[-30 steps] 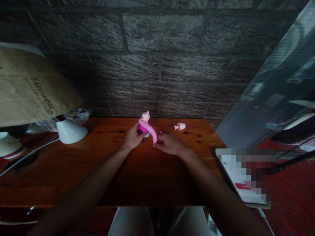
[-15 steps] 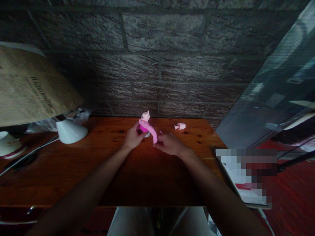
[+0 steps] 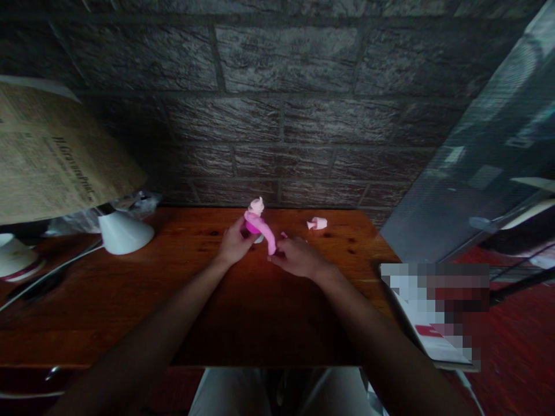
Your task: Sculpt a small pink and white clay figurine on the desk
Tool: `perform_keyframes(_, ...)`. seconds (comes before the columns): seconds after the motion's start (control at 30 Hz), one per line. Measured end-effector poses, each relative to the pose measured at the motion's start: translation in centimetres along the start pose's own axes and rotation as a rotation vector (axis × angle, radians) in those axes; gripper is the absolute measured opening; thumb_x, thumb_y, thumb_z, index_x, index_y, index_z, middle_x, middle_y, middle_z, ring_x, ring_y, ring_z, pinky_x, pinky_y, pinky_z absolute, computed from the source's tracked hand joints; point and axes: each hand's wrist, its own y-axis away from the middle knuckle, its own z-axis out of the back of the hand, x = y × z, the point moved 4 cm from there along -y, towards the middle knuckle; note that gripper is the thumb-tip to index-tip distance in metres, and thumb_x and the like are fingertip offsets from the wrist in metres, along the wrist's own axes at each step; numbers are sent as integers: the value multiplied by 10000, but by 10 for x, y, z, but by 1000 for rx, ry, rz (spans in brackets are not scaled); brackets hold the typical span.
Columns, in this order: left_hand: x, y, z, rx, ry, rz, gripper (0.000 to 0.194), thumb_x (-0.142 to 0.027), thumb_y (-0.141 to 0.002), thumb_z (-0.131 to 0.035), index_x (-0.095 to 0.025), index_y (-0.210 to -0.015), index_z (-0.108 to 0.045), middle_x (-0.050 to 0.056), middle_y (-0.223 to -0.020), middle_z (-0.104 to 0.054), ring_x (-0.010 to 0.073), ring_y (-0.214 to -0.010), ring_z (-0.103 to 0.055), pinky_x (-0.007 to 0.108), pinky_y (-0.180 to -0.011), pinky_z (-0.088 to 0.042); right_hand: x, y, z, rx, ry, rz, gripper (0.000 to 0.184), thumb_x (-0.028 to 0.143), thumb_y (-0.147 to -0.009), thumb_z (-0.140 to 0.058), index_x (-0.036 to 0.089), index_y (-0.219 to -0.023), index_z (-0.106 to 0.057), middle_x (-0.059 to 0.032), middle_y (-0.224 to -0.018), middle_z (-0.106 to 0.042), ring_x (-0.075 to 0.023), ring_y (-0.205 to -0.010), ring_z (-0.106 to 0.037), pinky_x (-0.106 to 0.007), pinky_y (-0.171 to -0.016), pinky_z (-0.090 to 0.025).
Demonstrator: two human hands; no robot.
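Note:
A small pink toy figure (image 3: 265,227) is held above the wooden table, just short of the wall. It has a pale top piece, a magenta body and a long, curved pink part that slopes down to the right. My left hand (image 3: 235,241) is closed around its magenta body from the left. At the lower end of the curved part, the fingers of my right hand (image 3: 299,254) are closed in a pinch; their tips are partly hidden. Behind my right hand lies a pale pink piece (image 3: 318,223) with a narrow, flared end.
On the left stand a lamp with a newsprint shade (image 3: 52,156) and white base (image 3: 125,232), a white cup (image 3: 16,257) and a cable. Crumpled clear plastic (image 3: 147,202) lies behind the lamp. A brick-patterned wall (image 3: 286,115) borders the wooden table (image 3: 243,318).
My right hand and the lower end of the curved pink part have shifted very slightly left. Both hands keep their grip, and the loose pale piece stays in place.

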Motion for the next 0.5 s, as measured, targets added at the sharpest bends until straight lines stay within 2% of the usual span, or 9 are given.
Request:
perform_keyframes(0.33,-2,0,1,6,-6,-22,410,-252,-744,-664,-165,-1141,-609,92,-1057,-721,215,-925,-684,353,-840,-526,-1,0,-1,8,18,-35,233,338,-897,-566,199,-1012,-712,-100,-1095,-705,-256,-1049,-631,-366,-903,-449)
perform_keyframes(0.5,-3,1,0,7,-10,0,409,-236,-744,-655,-152,-1143,-610,102,-1058,-717,210,-886,-684,352,-822,-528,2,1,0,17,34,-27,231,324,-907,-549,196,-1010,-710,-108,-1095,-704,-272,-1113,-608,-368,-905,-454)
